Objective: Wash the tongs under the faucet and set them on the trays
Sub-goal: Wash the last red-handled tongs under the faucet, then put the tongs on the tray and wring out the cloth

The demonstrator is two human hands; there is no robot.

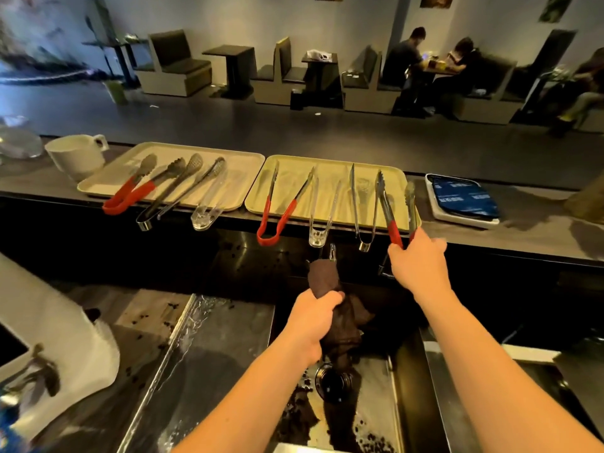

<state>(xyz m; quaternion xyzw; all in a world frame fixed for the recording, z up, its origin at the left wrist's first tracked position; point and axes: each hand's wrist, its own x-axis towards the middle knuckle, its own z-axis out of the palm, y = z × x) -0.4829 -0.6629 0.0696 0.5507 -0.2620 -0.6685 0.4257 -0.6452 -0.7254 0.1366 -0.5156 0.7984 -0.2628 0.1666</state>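
Observation:
Two beige trays lie side by side on the raised counter, the left tray [242, 165] and the right tray [330, 163]. Each holds several tongs, some with red handles, some bare metal, some clear plastic. My right hand [420, 263] grips the red-handled tongs [385, 204] at the right edge of the right tray, their tips resting on the tray. My left hand [312, 322] is closed around a dark brown cloth [327, 276] above the steel sink [209, 364]. The faucet [332, 251] pokes out just behind the cloth.
A white mug [76, 155] stands left of the trays. A white dish with a blue packet [464, 199] sits to their right. Dark crumbs litter the sink near the drain [333, 384]. A white cloth [58, 341] lies at the left. People sit at booths behind.

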